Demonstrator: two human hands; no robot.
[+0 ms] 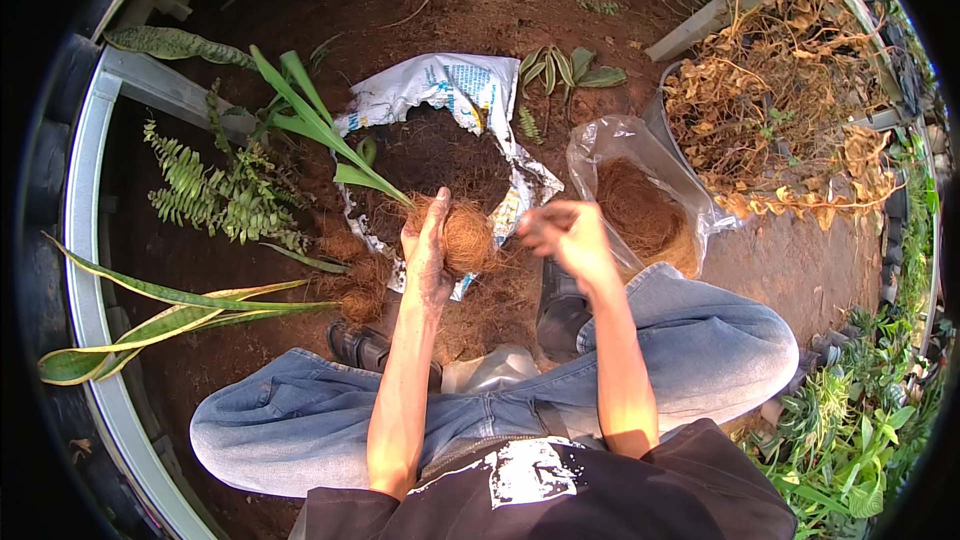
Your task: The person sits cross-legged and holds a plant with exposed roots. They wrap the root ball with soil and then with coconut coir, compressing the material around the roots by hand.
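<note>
My left hand (427, 247) grips a ball of brown coconut fibre (466, 236) wrapped around the base of a plant. Long green strap-like leaves (322, 127) rise from that ball towards the upper left. To the right, apart from the ball, my right hand (566, 236) is raised with bent fingers. Motion blurs its fingertips, so whether they pinch anything is unclear. Under the ball lies a torn white printed plastic sack (450, 82) with dark soil (427, 157) in it. A clear plastic bag (607, 139) holding loose coconut fibre (637, 202) sits beside my right hand.
Left of me, a variegated snake plant (187, 311) ends in a fibre ball (360, 300), below a fern (202, 187). A tub (671, 109) of dried brown foliage (780, 105) stands at the right. Small striped-leaf cuttings (559, 67) lie beyond the sack. A metal frame (90, 240) runs along the left.
</note>
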